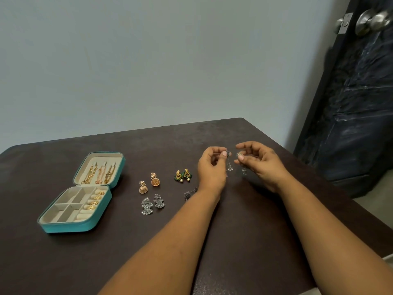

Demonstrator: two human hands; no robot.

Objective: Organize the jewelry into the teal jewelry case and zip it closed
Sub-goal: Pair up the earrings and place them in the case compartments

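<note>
Teal case: your teal jewelry case (pixel 81 227) is lying open on the left side of the dark table (pixel 244 220), lid flipped back flat, zip not done up
Lid: gold chains (pixel 100 173) hanging in a row against the cream lining
Base: gold rings (pixel 95 200) tucked in the roll slots on the right side, the divided compartments beside them look bare
Left hand: your left hand (pixel 211 165) is up off the table, thumb and fingers pinched on the top of a silver dangle earring (pixel 229 165) that hangs down from the grip
Right hand: your right hand (pixel 258 160) is just beside the left, fingers curled and pinching the second silver earring (pixel 242 165), its drop hanging below; too small and blurry to say more
Loose on the table: green earrings (pixel 182 175) just left of your left wrist, gold jhumka pair (pixel 148 183) further left, silver fan earrings (pixel 152 204) in front of those, small dark studs (pixel 190 193) partly under your left forearm
Around: pale wall behind, dark door with a metal door knob (pixel 370 21) off to the right
</note>
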